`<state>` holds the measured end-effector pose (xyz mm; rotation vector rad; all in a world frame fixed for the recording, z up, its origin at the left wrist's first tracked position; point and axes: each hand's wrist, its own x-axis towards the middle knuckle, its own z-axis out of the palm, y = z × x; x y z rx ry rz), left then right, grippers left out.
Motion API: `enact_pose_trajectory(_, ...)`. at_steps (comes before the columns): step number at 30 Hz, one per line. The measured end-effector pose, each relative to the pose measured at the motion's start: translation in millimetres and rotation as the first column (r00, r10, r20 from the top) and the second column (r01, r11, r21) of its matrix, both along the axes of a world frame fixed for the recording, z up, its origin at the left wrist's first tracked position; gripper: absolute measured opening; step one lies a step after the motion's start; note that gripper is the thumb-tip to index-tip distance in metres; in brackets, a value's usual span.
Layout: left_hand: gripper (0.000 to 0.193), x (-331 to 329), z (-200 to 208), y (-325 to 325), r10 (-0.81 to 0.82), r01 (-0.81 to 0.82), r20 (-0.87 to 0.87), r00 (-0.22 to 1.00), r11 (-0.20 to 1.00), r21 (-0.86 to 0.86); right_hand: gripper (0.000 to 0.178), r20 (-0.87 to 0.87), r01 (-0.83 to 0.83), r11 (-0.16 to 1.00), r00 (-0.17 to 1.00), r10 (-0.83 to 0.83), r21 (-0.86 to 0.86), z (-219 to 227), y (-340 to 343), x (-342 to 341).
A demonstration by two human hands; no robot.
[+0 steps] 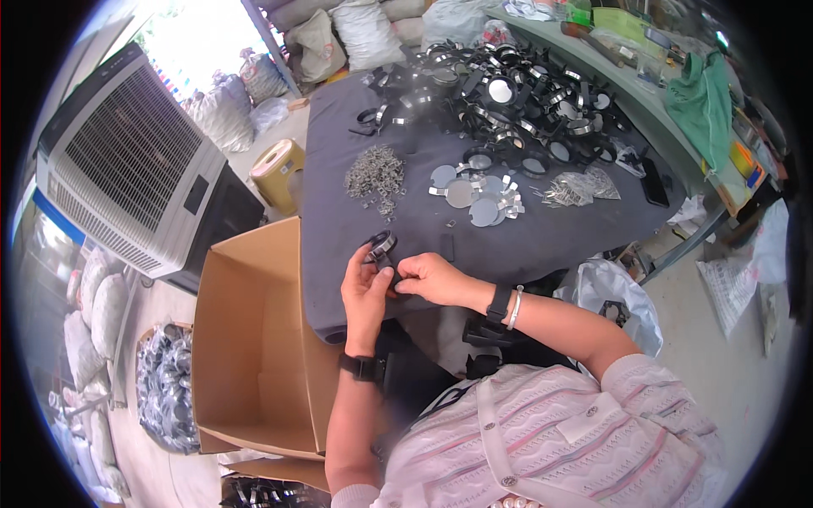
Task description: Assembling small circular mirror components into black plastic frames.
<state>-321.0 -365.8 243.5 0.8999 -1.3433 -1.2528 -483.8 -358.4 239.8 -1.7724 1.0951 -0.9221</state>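
Note:
My left hand (366, 292) is closed around a black ring-shaped part with a shiny metal inner band (383, 244), held just above the near edge of the grey cloth-covered table (339, 279). Close against it, my right hand (428, 278) pinches at the lower end of the same part; whatever small piece its fingertips may hold is hidden. Beyond my hands lie a heap of small metal clips (375, 175) and several round silver discs with tabs (484, 212). A small black flat piece (447, 248) rests beside my right hand.
A large pile of black ring parts (508, 97) covers the table's far side. Clear bags of small pins (584, 188) and a dark phone (654, 182) lie at right. An open cardboard box (254, 339) adjoins the table's left edge, near an air cooler (127, 152).

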Motion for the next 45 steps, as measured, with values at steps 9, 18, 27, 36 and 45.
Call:
enact_pose_trajectory(9,0.046,-6,-21,-15,0.074,-0.074,-0.040,0.996,0.997,0.011,0.013,-0.322,0.328,0.797,0.786,-0.528,-0.507,11,-37,-73)
enact_pose_trajectory(18,0.047,-7,-22,-12,0.088,-0.088,-0.008,0.996,0.996,-0.008,0.013,-0.629,0.149,0.799,0.540,-0.560,-0.583,5,-110,-83)
enact_pose_trajectory(27,0.051,0,-25,-13,0.065,-0.065,-0.007,0.998,0.998,0.011,0.012,-0.654,0.137,0.771,0.451,-0.608,-0.622,29,-94,-69)
enact_pose_trajectory(36,0.068,-1,-22,-15,0.063,-0.063,-0.019,0.998,0.998,0.016,0.008,-0.197,0.168,0.655,0.873,-0.446,-0.736,46,-47,-23)
enact_pose_trajectory(45,0.073,0,-21,-12,0.036,-0.036,-0.017,0.999,0.999,0.020,0.015,-0.301,-0.052,0.623,0.905,-0.301,-0.781,9,-45,10)
